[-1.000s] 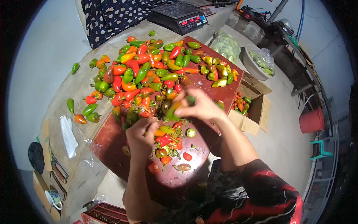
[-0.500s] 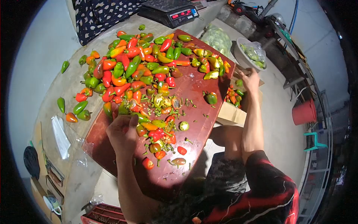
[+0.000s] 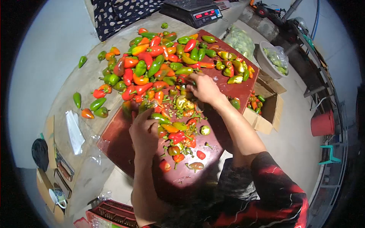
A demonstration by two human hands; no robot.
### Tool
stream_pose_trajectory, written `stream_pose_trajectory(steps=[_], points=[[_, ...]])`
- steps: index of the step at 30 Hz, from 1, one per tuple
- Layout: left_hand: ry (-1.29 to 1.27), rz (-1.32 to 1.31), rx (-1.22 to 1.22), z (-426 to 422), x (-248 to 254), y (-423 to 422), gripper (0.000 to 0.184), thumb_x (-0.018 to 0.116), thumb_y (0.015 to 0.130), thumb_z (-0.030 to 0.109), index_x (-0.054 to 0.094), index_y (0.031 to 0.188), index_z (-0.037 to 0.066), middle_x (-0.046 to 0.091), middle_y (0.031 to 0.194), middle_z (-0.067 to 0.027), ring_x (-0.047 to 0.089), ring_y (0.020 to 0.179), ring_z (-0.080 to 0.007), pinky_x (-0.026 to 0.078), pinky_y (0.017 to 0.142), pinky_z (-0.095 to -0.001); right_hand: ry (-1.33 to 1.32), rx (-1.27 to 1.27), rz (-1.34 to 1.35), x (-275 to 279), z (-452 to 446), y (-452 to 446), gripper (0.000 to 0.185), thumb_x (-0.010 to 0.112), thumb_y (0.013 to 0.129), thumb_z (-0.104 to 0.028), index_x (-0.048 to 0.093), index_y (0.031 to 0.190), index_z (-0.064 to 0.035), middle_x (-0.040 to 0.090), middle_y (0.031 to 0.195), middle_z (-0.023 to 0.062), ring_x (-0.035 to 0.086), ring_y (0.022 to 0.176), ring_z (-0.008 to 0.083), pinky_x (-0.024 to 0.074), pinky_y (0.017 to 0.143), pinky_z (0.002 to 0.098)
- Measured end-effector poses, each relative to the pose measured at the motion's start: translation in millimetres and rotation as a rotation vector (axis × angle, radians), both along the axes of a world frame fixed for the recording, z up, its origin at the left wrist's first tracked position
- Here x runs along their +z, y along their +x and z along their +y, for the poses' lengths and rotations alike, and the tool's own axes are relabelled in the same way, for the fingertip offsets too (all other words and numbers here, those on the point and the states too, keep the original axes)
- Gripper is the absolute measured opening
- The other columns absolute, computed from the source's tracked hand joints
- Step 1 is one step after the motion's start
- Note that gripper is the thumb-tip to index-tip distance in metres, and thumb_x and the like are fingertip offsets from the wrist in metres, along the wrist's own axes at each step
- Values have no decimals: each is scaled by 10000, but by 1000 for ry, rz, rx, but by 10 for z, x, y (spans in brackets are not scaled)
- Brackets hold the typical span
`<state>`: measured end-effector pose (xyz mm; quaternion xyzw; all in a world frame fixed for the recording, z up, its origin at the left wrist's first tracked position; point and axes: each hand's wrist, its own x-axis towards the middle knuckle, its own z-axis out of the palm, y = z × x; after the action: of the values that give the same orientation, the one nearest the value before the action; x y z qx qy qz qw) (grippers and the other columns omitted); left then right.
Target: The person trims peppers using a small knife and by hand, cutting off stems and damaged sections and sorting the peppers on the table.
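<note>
Right hand: The right hand (image 3: 205, 88) reaches into the lower right of a pepper pile (image 3: 146, 59) near the centre of the frame, fingers bent; whether they grip a pepper cannot be told.
Left hand: The left hand (image 3: 144, 131) curls left of centre, just beside a green pepper (image 3: 159, 118); any grip is hidden by its own back and fingers.
Between the wrists: Cut pepper pieces (image 3: 205, 130) and green scraps (image 3: 173, 113) litter the maroon tabletop (image 3: 239, 91).
Pile: Whole peppers, red, orange and green, spread across the upper centre, from the tabletop onto a concrete ledge (image 3: 81, 127). A pepper pulled from the pile's lower edge could bring neighbours sliding into the scraps.
Right edge: A lone pepper (image 3: 235, 103) lies near the rim, beyond the right forearm (image 3: 243, 133); a brush of that arm could roll it off.
Box: A cardboard box (image 3: 278, 112), right of centre, holds more peppers; shadow dims its interior.
Hard to read: Digits on the scale (image 3: 194, 14), upper centre, are too small to make out.
Cut off: The bottom of the frame crops a red crate (image 3: 114, 212); dark clothing and shade blur the tabletop's near edge.
</note>
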<state>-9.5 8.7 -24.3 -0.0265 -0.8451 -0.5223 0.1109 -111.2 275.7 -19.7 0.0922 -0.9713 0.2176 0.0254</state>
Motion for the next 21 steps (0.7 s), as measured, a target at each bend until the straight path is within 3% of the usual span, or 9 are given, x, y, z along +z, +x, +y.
stream_pose_trajectory(steps=[2, 3, 5, 6, 10, 13, 18, 21], points=[[-88, 38, -30, -55, -43, 9, 287, 677, 760, -59, 707, 1046, -47, 718, 919, -178, 708, 756, -282, 532, 730, -317, 12, -93, 51, -60, -16, -108, 299, 618, 924, -198, 642, 1205, -98, 605, 1225, 235, 637, 1025, 454, 531, 875, 532], [-37, 56, -67, -34, 2, 30, 342, 672, 767, -85, 675, 1108, -53, 714, 895, -129, 664, 703, -176, 518, 652, -278, -5, -65, 82, -91, -12, -167, 300, 587, 936, -176, 634, 1227, -117, 570, 1252, 237, 639, 1002, 464, 528, 871, 542], [267, -153, -73, 54, 168, 111, 422, 639, 776, -149, 630, 1190, -63, 707, 880, -107, 623, 656, -77, 505, 578, -235, -9, 31, 165, -177, -22, -261, 355, 586, 909, -123, 614, 1263, -127, 582, 1244, 196, 632, 1021, 452, 527, 875, 535], [267, -146, -62, 48, 209, 133, 422, 639, 776, -149, 630, 1190, -63, 707, 880, -107, 623, 656, -77, 505, 578, -235, 2, 89, 169, -128, -60, -259, 381, 587, 895, -97, 607, 1274, -131, 585, 1242, 178, 631, 1029, 444, 526, 879, 529], [88, -46, -89, -99, 171, 136, 389, 599, 796, -172, 634, 1169, -65, 685, 1004, -155, 680, 730, -145, 553, 619, -257, 131, 95, 74, -17, -186, -149, 442, 580, 855, -40, 597, 1286, -138, 594, 1238, 147, 631, 1044, 422, 528, 884, 513], [-57, 41, -117, -136, 139, 158, 359, 634, 784, -144, 646, 1131, -53, 642, 1060, -178, 698, 900, -252, 594, 695, -309, 166, 94, 102, -75, -124, -206, 481, 564, 842, -38, 582, 1308, -156, 583, 1261, 125, 648, 1035, 403, 539, 872, 518], [-101, 53, -146, -25, 170, 164, 317, 699, 784, -59, 657, 1098, -53, 652, 1063, -179, 692, 908, -289, 591, 706, -342, 188, 83, 18, -40, -172, -143, 536, 575, 796, 12, 578, 1308, -147, 564, 1251, 164, 631, 1014, 443, 532, 837, 532], [-94, 90, -143, 43, 147, 118, 299, 706, 788, -40, 664, 1084, -50, 662, 1053, -178, 688, 899, -300, 587, 712, -343, 243, 34, 21, -71, -135, -162, 476, 610, 851, -64, 582, 1313, -173, 552, 1201, 156, 643, 980, 431, 541, 819, 531]])
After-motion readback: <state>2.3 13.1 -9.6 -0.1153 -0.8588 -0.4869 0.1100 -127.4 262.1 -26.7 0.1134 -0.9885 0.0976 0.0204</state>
